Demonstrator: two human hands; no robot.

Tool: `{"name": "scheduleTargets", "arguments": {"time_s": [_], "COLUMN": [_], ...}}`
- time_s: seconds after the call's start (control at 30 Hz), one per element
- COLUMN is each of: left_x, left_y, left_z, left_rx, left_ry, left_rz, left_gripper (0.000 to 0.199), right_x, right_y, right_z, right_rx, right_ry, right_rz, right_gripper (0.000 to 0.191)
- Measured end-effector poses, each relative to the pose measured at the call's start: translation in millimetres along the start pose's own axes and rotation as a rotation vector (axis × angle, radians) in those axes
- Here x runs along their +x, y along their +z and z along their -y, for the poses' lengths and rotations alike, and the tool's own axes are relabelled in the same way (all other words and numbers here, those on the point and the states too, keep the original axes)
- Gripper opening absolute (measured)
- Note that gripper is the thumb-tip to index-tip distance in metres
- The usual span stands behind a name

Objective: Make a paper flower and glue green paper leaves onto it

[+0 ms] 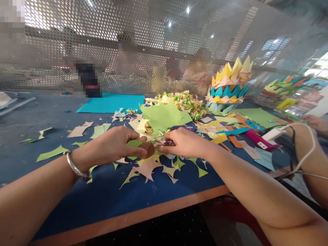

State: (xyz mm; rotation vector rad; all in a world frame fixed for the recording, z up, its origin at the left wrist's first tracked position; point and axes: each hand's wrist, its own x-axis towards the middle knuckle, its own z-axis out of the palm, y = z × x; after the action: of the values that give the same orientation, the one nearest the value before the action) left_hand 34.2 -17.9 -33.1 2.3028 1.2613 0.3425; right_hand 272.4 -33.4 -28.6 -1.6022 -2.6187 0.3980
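My left hand [123,143], a silver bangle on its wrist, pinches a small piece of green paper [133,144] together with a brown round disc [148,150]. Facing it, my right hand [183,141] is closed around scissors [167,142]; little more than the dark handle shows between the fingers. Pale and green paper scraps [147,169] with curved cut edges lie under and in front of both hands. Just beyond them, a larger light-green sheet [166,116] rests on the pile, near a purple pen-like stick [183,128].
A heap of small folded paper pieces [188,102] lies behind the green sheet. Tiered paper crafts [228,90] stand at the back right. A turquoise sheet [112,103] lies at the back left. A power strip [262,140] with cables and another person's arm [307,160] are at right.
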Motion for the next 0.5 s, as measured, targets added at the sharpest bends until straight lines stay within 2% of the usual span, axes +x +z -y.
{"name": "scheduleTargets", "arguments": {"time_s": [0.1, 0.17, 0.23, 0.37, 0.43, 0.5], "left_x": [1, 1, 1, 1, 2, 3], "left_y": [-5.6, -8.6, -10.7, -12.1, -11.2, -9.4], "left_z": [-2, -4, -4, -1, 1, 1], "left_rx": [0.008, 0.050, 0.129, 0.252, 0.233, 0.158], "left_ry": [-0.143, -0.183, -0.189, -0.160, -0.152, -0.141], "left_rz": [0.059, 0.045, -0.017, -0.230, -0.266, -0.246], "left_gripper": [0.032, 0.034, 0.038, 0.038, 0.037, 0.038], "right_x": [-2, -3, -4, -5, -6, -7], "right_y": [0, 0, 1, 2, 2, 2], "right_z": [3, 4, 5, 4, 4, 4], "right_rx": [0.004, 0.006, 0.009, 0.001, -0.025, -0.041], "right_ry": [0.005, 0.002, -0.011, -0.029, -0.025, -0.030], "right_rz": [-0.015, -0.018, -0.025, -0.022, -0.044, -0.113], "right_gripper": [0.034, 0.033, 0.032, 0.035, 0.037, 0.036]}}
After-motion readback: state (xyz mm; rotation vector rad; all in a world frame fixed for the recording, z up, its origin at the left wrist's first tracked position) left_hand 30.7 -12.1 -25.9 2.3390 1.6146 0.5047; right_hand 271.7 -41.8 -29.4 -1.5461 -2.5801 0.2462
